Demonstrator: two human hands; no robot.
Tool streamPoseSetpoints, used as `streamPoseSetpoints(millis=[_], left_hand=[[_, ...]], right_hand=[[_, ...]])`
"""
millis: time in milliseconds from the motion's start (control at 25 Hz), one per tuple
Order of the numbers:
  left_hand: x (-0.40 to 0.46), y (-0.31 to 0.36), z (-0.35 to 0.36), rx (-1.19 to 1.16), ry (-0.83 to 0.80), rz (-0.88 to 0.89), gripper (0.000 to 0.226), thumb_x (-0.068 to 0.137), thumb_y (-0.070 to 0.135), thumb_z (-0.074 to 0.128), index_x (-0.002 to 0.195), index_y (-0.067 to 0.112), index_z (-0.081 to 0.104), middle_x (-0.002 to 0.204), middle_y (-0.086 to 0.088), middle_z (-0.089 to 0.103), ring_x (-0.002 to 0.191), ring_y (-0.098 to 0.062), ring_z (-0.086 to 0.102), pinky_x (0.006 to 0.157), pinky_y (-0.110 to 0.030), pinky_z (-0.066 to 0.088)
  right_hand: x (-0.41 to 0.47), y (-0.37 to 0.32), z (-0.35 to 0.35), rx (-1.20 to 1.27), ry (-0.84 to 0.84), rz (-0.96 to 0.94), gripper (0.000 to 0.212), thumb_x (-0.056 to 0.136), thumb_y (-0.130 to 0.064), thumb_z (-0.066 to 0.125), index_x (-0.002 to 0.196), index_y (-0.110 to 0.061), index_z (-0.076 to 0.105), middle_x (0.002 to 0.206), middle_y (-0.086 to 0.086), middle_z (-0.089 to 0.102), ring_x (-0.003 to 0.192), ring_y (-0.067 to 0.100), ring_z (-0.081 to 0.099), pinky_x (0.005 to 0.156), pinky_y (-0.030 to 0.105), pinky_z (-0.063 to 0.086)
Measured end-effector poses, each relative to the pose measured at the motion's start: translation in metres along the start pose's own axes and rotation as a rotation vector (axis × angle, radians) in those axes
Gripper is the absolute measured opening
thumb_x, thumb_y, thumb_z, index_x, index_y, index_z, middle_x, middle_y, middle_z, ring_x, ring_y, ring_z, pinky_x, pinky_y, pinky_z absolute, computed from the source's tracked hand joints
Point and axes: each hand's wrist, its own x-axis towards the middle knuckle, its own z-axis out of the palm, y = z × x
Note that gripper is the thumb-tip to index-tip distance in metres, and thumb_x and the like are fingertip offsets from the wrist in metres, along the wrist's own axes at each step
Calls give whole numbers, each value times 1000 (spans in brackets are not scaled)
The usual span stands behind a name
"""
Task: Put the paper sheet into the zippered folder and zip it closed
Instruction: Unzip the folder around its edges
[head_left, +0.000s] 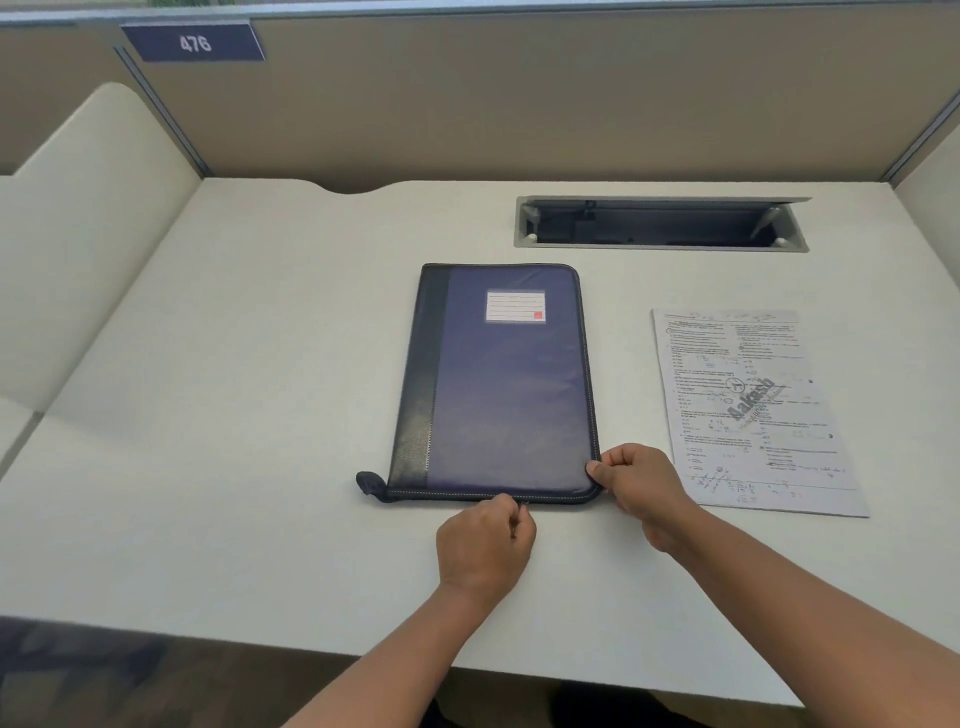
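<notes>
On the white desk (260, 364), your flat navy zippered fabric folder (498, 384) lies shut; your left hand (485, 545) pinches something small at its near edge, your right hand (641, 486) grips its near right corner. Just right lies the printed paper sheet (753, 410).

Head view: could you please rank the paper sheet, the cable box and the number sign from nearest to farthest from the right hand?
From the right hand:
1. Paper sheet, just to its right.
2. Cable box, behind, recessed in the desk.
3. Number sign, far left on the partition.

The left hand (485, 543) hides the zipper pull; print on the paper sheet (756, 410) is too blurred to read.
</notes>
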Motion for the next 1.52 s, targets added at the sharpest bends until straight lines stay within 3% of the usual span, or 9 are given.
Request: streamPoseSetpoints(millis=[200, 440, 680, 880, 1200, 1400, 1520], left_hand=[[-2, -11, -6, -3, -14, -13, 30, 87, 32, 67, 62, 22, 54, 53, 7, 58, 46, -20, 52, 46, -27, 35], [-2, -20, -7, -13, -78, -58, 29, 91, 35, 55, 66, 23, 47, 59, 8, 55, 55, -20, 47, 52, -30, 33], [2, -13, -4, -63, -122, -69, 28, 91, 35, 50, 68, 19, 50, 64, 4, 60, 60, -23, 51, 53, -33, 37], [6, -21, -12, -29, -85, -124, 24, 88, 27, 49, 66, 20, 41, 61, 5, 52, 57, -26, 45, 52, -33, 30], [13, -89, -48, 22, -16, -282, 30, 88, 26, 51, 63, 21, 36, 58, 5, 50, 56, -28, 50, 53, -32, 33], [13, -114, -62, 25, -34, -307, 27, 88, 27, 51, 64, 21, 41, 59, 5, 56, 59, -28, 56, 56, -32, 41], [14, -121, -69, 19, -38, -312, 27, 88, 31, 52, 66, 18, 46, 59, 5, 57, 60, -27, 57, 55, -31, 39]], right_hand=[[-4, -3, 5, 3, 39, 22, 21, 87, -14, 75, 73, -13, 60, 69, 3, 56, 61, 18, 42, 60, 30, 35], [-9, -6, 17, 35, 49, 46, 24, 88, -9, 72, 71, -14, 55, 69, 3, 52, 63, 19, 39, 59, 31, 32], [-17, -5, 24, -4, -9, -6, 25, 87, -21, 76, 71, -9, 60, 64, 0, 60, 59, 18, 48, 62, 31, 38], [-15, -7, 30, 13, 35, 16, 15, 85, -16, 79, 89, -7, 69, 88, 6, 75, 74, 20, 63, 67, 32, 49], [-4, -10, 25, 27, 68, 41, 17, 87, -12, 77, 97, -4, 66, 98, 13, 73, 76, 22, 59, 66, 32, 45], [-1, -10, 23, 6, 80, 41, 15, 87, -13, 76, 94, -4, 66, 101, 16, 74, 82, 26, 61, 77, 37, 49], [-1, -12, 23, -3, 79, 32, 11, 87, -12, 76, 89, -7, 67, 96, 12, 74, 78, 23, 63, 70, 33, 49]])
